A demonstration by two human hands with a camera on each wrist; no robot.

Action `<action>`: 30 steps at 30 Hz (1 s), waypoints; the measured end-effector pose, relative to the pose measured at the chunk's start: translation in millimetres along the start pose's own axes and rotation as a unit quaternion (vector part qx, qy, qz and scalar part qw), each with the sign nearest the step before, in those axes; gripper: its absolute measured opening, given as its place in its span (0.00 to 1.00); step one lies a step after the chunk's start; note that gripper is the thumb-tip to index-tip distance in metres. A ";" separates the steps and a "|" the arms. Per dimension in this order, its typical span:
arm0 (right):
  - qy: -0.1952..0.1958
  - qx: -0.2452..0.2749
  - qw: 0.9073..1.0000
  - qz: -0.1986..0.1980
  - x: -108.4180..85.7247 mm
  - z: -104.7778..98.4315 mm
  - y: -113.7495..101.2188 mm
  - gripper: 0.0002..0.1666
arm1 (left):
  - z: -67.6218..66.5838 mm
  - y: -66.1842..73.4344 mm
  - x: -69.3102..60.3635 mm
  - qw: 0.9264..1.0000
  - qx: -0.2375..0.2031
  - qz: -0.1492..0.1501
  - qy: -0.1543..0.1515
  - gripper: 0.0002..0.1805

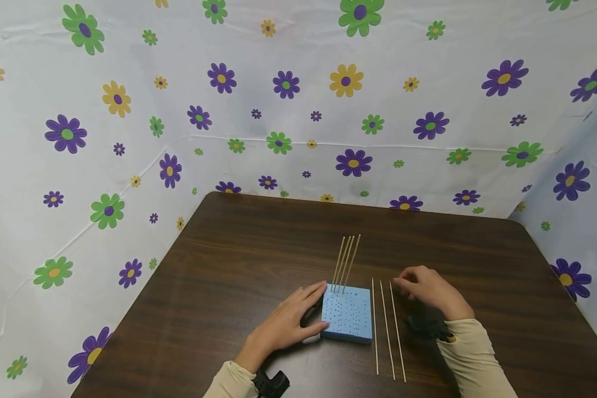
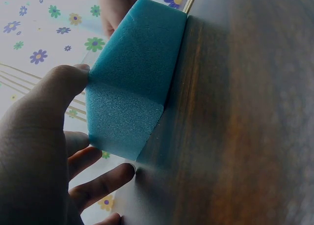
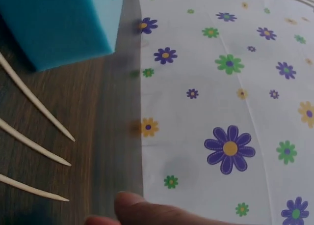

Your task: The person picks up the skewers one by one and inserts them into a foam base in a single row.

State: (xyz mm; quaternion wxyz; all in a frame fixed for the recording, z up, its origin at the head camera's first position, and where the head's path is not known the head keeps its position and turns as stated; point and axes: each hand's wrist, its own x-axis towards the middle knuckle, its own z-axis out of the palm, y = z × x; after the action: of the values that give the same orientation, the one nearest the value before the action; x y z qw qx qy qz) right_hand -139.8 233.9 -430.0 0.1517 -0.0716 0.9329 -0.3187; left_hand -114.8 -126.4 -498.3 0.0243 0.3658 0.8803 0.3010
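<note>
A light blue foam block (image 1: 347, 312), its top dotted with small holes, lies flat on the table. Several thin wooden skewers (image 1: 345, 262) stand upright in it along its far left edge. My left hand (image 1: 291, 320) rests against the block's left side, thumb at the near corner and fingertips at the far corner. Three loose wooden skewers (image 1: 387, 329) lie side by side to the right of the block; the right wrist view shows pointed ends (image 3: 59, 198). Close to the far end of the rightmost skewer is my right hand (image 1: 430, 290), its fingers bent and nothing visible in them.
The dark wood-grain table (image 1: 258, 249) has rounded far corners. Behind it and to the sides hangs a white flower-print cloth (image 1: 298, 127). A black wrist strap (image 1: 271, 381) is on the left wrist, another strap (image 1: 433, 330) on the right.
</note>
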 end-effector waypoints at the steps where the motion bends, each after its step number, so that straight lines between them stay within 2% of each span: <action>1: -0.004 -0.005 1.000 0.007 0.1 0.0 0.2 0.17 | 0.3 -0.2 -0.2 1.000 0.001 -0.001 -0.001 0.44; 6: -0.027 -0.017 0.999 0.028 1.0 0.5 -0.8 0.18 | 1.4 -1.0 -1.4 1.000 -0.004 -0.012 -0.006 0.44; 12: -0.039 -0.013 0.999 0.033 1.1 4.7 -0.6 0.17 | 2.3 -1.6 -1.6 1.000 -0.002 -0.011 -0.004 0.44; 19: -0.032 -0.020 0.998 0.046 2.2 10.5 -2.4 0.15 | 1.5 -1.8 -1.1 1.000 0.000 0.000 0.004 0.43; 30: -0.020 -0.059 0.994 0.085 6.8 16.2 -3.4 0.12 | 2.2 -2.8 -0.1 1.000 -0.008 -0.009 -0.006 0.44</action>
State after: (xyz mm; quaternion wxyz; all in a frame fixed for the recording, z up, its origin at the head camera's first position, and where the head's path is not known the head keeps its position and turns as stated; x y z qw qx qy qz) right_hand -140.8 220.3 -441.7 0.1923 -0.0069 0.9495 -0.2477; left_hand -115.8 -126.8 -501.7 0.0356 0.3594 0.8810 0.3055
